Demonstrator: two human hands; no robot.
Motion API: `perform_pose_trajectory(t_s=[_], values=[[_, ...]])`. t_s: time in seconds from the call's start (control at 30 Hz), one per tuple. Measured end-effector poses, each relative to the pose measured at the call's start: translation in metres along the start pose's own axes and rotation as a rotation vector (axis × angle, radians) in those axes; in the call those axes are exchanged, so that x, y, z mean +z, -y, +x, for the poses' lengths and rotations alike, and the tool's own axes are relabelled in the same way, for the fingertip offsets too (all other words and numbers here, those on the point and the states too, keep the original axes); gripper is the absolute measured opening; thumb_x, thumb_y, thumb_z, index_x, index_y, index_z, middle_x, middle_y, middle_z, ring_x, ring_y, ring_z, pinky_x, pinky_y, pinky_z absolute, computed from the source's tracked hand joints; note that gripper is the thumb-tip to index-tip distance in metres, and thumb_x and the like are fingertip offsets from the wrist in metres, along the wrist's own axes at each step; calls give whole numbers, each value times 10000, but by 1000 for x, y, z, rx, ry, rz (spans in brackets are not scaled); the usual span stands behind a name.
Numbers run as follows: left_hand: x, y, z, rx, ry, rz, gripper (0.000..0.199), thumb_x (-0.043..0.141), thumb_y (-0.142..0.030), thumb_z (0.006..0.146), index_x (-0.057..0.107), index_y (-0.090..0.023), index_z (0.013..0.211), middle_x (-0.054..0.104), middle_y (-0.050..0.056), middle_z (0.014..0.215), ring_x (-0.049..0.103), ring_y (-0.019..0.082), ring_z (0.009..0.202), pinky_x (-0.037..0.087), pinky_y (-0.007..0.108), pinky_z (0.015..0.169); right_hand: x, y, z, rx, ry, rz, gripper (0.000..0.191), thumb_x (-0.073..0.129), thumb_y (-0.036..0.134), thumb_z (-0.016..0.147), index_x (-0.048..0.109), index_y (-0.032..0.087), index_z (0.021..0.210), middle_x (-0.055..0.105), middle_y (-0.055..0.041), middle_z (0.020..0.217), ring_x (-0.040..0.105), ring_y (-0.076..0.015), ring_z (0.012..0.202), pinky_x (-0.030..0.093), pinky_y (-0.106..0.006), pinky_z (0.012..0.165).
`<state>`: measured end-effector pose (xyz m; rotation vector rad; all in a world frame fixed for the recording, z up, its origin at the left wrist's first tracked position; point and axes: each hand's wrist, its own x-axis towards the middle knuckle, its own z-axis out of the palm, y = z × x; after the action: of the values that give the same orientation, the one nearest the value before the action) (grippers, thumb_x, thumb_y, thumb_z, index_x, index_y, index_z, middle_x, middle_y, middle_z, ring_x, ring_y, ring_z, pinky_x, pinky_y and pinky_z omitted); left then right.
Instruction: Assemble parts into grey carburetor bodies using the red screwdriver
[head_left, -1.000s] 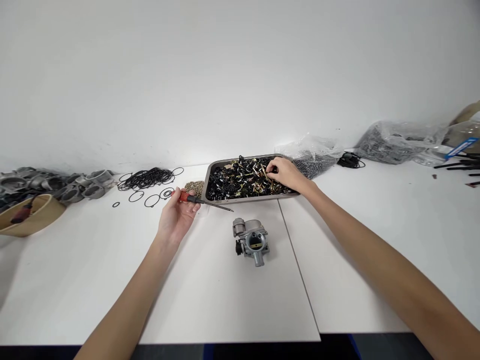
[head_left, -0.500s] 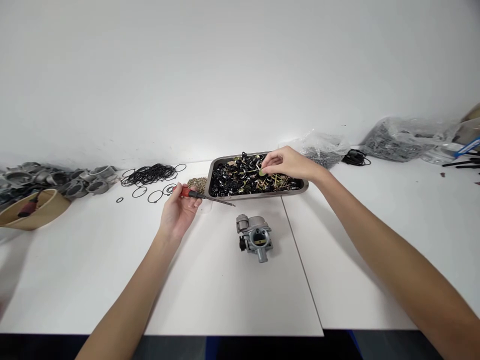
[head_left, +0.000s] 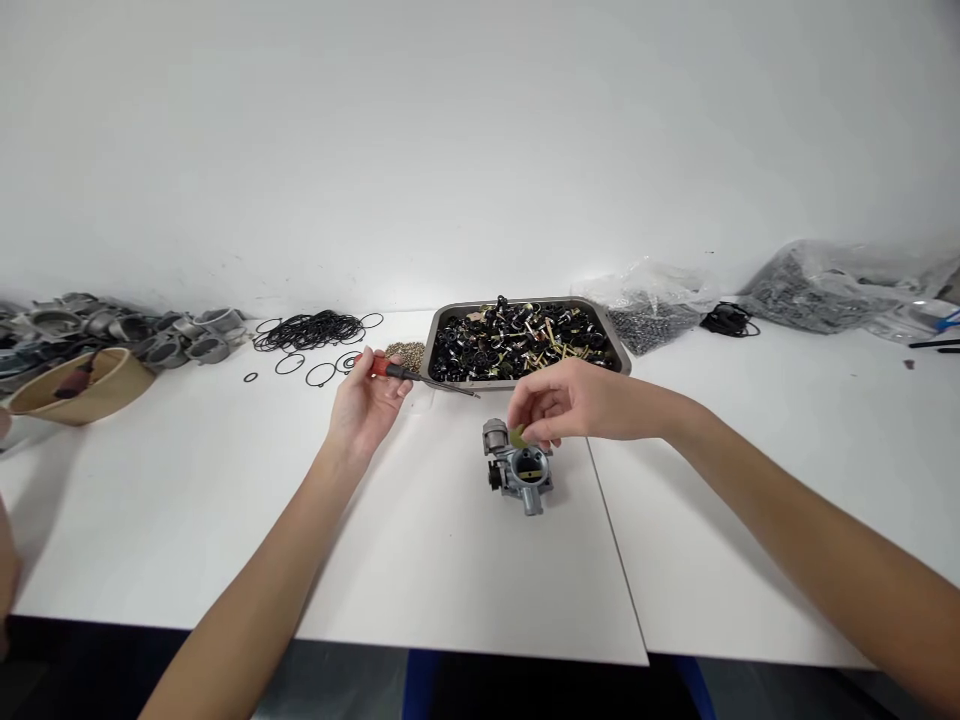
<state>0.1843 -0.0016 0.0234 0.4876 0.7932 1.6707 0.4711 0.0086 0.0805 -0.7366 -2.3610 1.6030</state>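
Observation:
A grey metal carburetor-like part [head_left: 531, 490] stands on the white table in front of me. Behind it lies a metal tray [head_left: 624, 358] heaped with small black and brass-coloured parts. My left hand [head_left: 367, 405] is closed on the red handle of a screwdriver [head_left: 391, 370], whose tip points right, near the tray's front edge. Just above the back of the carburetor, my right hand [head_left: 559, 402] pinches a small yellow-green disc [head_left: 517, 436]. Its fingers hide part of the carburetor's rear.
Black rubber rings [head_left: 311, 330] and small brass pieces [head_left: 405, 354] lie left of the tray. Further left are a tan bowl [head_left: 112, 390] and grey castings [head_left: 206, 335]. Plastic bags [head_left: 649, 310] of parts stand right. Another person's arm [head_left: 7, 560] shows at the left edge.
My right hand has come from over the tray toward me, down to the carburetor, with the disc in its fingers. Another person's arm has appeared at the left edge. The view has shifted slightly.

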Motion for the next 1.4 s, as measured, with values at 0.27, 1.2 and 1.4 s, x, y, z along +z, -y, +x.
perform_pose_trajectory(t_s=[0.27, 1.2, 1.4], values=[[-3, 3, 3, -2, 8, 9, 266, 430, -255, 983, 540, -136, 772, 607, 30, 717, 606, 96, 609, 415, 190, 446, 4, 10, -3, 15, 69, -236, 191, 604, 199, 867, 778, 188, 945, 705, -43, 962, 658, -123, 720, 508, -247, 658], [0, 0, 0, -23, 36, 13, 287, 387, -246, 996, 545, -135, 784, 621, 52, 754, 564, 85, 597, 418, 203, 498, 13, 9, -5, -45, -22, -349, 173, 611, 115, 829, 767, 183, 861, 739, -1, 854, 650, -119, 735, 472, -230, 664], [-2, 1, 1, -16, 33, 5, 293, 400, -253, 999, 555, -143, 777, 621, 42, 749, 562, 79, 629, 410, 194, 504, 17, 6, -1, -48, 20, -382, 198, 590, 129, 846, 777, 193, 841, 735, 3, 844, 623, -114, 695, 448, -242, 637]])
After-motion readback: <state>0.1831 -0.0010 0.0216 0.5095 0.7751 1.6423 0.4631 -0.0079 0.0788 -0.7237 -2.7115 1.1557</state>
